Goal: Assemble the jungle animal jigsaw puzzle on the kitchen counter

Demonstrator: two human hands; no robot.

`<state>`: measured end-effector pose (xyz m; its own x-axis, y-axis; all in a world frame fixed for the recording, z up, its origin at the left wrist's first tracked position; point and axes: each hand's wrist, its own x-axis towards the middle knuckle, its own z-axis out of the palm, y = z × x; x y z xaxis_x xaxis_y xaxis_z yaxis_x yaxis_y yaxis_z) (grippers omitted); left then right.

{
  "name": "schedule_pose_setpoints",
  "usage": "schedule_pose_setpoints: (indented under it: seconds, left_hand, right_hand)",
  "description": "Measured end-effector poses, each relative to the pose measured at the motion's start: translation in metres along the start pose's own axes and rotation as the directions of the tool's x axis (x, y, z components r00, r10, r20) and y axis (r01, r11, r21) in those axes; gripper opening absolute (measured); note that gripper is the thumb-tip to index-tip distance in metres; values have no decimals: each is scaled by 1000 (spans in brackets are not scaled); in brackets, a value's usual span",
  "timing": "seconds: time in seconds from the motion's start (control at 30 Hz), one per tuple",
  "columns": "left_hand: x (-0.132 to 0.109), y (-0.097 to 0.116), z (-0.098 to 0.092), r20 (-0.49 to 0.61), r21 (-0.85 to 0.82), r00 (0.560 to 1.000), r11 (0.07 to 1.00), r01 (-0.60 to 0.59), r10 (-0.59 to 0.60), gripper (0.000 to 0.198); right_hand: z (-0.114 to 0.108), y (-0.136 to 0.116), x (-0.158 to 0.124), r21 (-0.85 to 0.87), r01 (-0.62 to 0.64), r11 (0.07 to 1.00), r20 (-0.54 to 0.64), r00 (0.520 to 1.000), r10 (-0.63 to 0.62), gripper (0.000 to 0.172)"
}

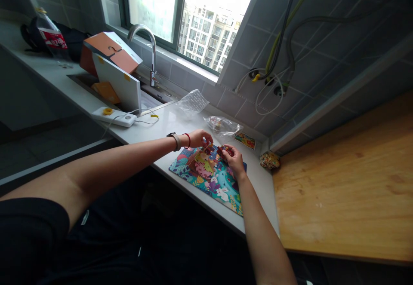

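A colorful jigsaw puzzle (pixel 213 182) with rabbits, a pig and plants lies on the white counter, part of its far side covered by my hands. Over its upper edge, my left hand (pixel 201 139) is closed in a pinch; whatever is between its fingertips is too small to make out. My right hand (pixel 235 160), just to the right, grips a dark red puzzle piece (pixel 222 151) between thumb and fingers. It may be more than one piece. A watch and a red cord circle my left wrist.
Clear plastic bags (pixel 222 126) lie behind the puzzle, beside a small picture card (pixel 245 140). A stack of puzzle pieces (pixel 270 160) stands in the right corner by a wooden board (pixel 342 182). Left are a power strip (pixel 114 117), a sink with boxes (pixel 118 81) and a bottle (pixel 51 35).
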<state>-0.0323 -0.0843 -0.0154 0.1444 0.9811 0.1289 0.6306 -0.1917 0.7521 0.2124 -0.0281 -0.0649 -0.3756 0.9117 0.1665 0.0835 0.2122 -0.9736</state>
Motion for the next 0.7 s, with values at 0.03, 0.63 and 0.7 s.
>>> schedule_pose_setpoints:
  seconds: [0.03, 0.63, 0.7]
  left_hand:
    - [1, -2, 0, -11, -41, 999, 999, 30, -31, 26]
    - [-15, 19, 4, 160, -126, 962, 962, 242, -221, 31]
    - [-18, 19, 9, 128, 7, 967, 975, 220, -219, 28]
  right_hand:
    - [0, 1, 0, 0, 0, 1000, 0, 1000, 0, 51]
    - [-2, 8, 4, -23, 3, 1000, 11, 1000, -3, 51]
    - [-2, 8, 4, -24, 3, 1000, 12, 1000, -3, 51]
